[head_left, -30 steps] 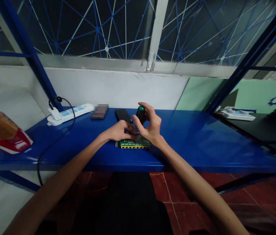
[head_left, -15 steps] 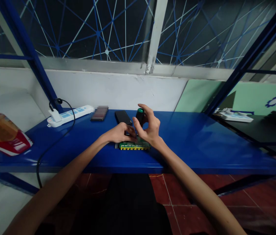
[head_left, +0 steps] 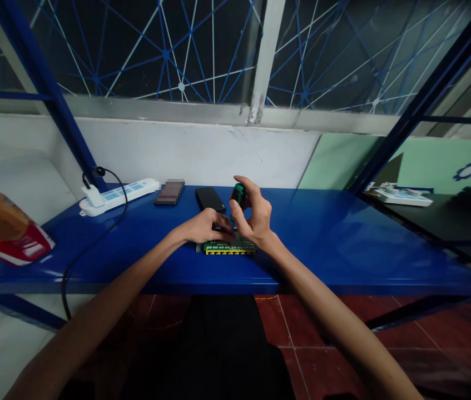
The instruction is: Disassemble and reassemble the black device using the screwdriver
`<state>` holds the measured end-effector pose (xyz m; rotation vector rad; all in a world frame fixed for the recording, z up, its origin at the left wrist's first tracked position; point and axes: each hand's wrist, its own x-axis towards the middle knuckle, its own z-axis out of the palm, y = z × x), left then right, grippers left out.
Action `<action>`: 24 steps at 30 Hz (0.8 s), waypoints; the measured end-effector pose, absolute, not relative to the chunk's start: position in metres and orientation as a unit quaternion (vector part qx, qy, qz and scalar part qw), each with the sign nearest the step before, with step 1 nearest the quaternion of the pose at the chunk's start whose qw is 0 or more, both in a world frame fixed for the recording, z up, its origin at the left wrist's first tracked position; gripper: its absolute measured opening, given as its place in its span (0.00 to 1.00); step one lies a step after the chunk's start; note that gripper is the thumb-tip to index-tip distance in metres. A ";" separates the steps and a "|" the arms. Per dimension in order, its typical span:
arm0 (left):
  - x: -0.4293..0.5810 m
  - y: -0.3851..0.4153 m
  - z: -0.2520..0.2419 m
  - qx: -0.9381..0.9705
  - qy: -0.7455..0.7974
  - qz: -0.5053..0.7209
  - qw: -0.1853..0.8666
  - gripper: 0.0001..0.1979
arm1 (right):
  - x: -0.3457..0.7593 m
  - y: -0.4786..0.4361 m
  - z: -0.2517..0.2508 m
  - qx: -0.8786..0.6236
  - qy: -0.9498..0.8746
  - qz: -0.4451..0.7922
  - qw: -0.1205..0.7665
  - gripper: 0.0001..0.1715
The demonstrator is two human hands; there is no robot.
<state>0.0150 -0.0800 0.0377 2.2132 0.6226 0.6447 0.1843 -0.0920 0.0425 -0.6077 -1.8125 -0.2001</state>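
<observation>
Bare left forearm (head_left: 127,289) and right forearm (head_left: 318,305), bare left hand (head_left: 204,226) and right hand (head_left: 256,219); black clothing (head_left: 218,355) on lap.

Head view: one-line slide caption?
Right hand holds a green-capped screwdriver over a green circuit board that the left hand touches, on a blue bench.

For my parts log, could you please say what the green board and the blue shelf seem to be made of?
Green board: likely fibreglass circuit laminate, matte green, with a yellow row along its front edge. Blue shelf: probably painted metal, glossy, showing soft reflections.
</observation>
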 end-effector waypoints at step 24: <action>0.015 -0.084 0.041 0.842 0.280 0.279 0.368 0.06 | 0.182 -0.093 0.044 -0.302 -0.747 -0.119 0.580 0.26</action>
